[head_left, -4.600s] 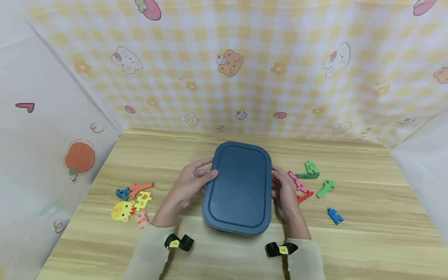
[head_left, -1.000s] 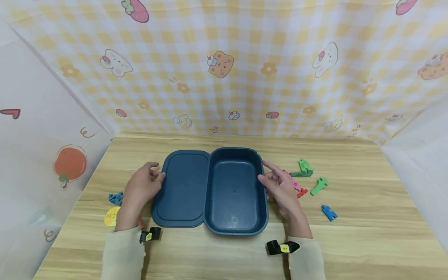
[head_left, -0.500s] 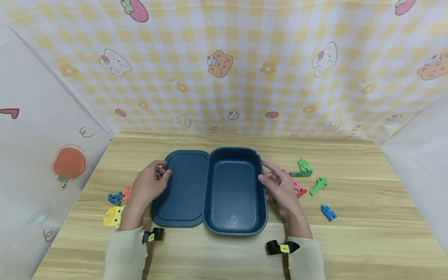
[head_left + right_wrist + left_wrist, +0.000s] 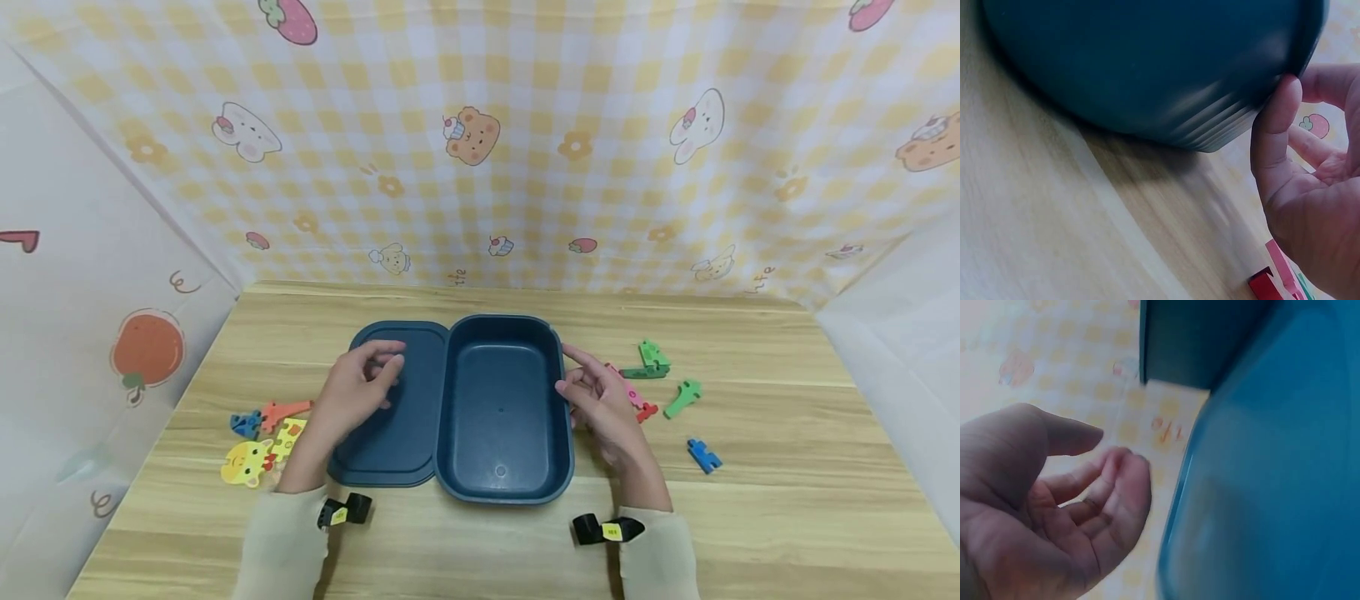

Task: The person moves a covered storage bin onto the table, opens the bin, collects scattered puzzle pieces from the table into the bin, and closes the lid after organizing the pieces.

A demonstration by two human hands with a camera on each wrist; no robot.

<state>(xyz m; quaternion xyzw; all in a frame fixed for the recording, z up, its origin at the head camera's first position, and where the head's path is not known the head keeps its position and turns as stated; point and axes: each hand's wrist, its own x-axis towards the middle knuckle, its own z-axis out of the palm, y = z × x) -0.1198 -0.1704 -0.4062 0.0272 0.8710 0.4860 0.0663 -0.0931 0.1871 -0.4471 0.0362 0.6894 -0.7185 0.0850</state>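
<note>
An open dark blue rectangular box stands on the table, nothing inside it. Its matching lid lies flat against its left side. My left hand hovers over the lid with loosely bent fingers; the left wrist view shows nothing between thumb and fingertips. At the box's right rim is my right hand, thumb on the rim and index finger along the outer side. The right wrist view shows that thumb pressed to the box edge.
Left of the lid lie puzzle pieces: a yellow animal head, an orange piece, a blue piece and a yellow one. Right of the box are green pieces, a red piece, a pink piece and a blue piece.
The lid has come off the box and now lies left of it. My left hand has moved from the lid's left edge rightward over it. My right hand has stayed at the box.
</note>
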